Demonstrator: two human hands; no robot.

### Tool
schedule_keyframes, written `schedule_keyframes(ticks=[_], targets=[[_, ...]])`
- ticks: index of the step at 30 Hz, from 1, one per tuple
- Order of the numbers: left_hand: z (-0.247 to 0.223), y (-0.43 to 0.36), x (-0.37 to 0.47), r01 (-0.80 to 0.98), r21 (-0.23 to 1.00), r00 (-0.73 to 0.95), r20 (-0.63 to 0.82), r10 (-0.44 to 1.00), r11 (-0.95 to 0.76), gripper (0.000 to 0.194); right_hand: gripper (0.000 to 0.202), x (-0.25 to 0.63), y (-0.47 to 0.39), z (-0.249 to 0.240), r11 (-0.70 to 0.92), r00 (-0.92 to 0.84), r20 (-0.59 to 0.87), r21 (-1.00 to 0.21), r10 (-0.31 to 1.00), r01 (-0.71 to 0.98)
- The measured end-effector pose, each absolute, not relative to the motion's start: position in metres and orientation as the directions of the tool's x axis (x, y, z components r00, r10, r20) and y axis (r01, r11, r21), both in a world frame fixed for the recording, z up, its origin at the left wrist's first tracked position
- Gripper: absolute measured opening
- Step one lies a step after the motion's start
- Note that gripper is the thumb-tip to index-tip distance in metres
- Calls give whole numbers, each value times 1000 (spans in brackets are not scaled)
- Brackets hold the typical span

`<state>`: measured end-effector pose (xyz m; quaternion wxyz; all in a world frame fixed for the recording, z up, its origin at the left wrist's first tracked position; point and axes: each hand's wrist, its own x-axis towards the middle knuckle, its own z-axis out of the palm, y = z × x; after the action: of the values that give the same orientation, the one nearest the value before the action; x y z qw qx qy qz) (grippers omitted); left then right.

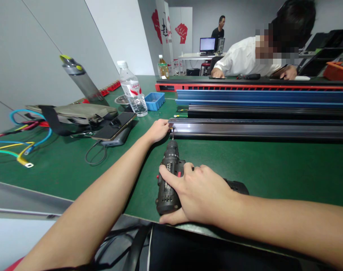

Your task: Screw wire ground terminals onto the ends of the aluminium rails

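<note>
A black cordless drill (170, 184) lies on its side low over the green table, its bit pointing away from me. My right hand (201, 192) is wrapped around its grip, with the battery end sticking out to the right. The bit meets the near left end of a long dark metal rail (245, 130), where a small patch is brightly lit. My left hand (159, 130) holds that same end from the left, its fingertips partly hidden behind the rail. Just behind runs a second black rail (259, 111) with a short yellow-green wire at its end.
Behind are a blue rail (245, 97) and a red-edged one (230, 87). To the left stand a water bottle (133, 90), a blue bin (154, 101), a phone (115, 126), a bag (78, 113) and lugged cables (21, 158). Across the table (273, 169) a person in white (242, 56) leans over.
</note>
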<state>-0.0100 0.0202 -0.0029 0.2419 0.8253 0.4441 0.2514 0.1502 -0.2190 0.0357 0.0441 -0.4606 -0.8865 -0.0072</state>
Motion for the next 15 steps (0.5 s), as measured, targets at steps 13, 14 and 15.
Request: schedule_keyframes(ticks=[13,14,15], targets=[[-2,20,-10,610,630,476,193,858,-481,54,106,150,-219,35,582,-576,115,-26,809,813],[-2,20,-10,611,630,477,191,858,-480,53,106,150,-219,35,581,-576,102,-27,811,813],[-2,20,-10,612,631,476,189,859,-477,53,106,150,-219,35,580,-576,92,-28,812,814]])
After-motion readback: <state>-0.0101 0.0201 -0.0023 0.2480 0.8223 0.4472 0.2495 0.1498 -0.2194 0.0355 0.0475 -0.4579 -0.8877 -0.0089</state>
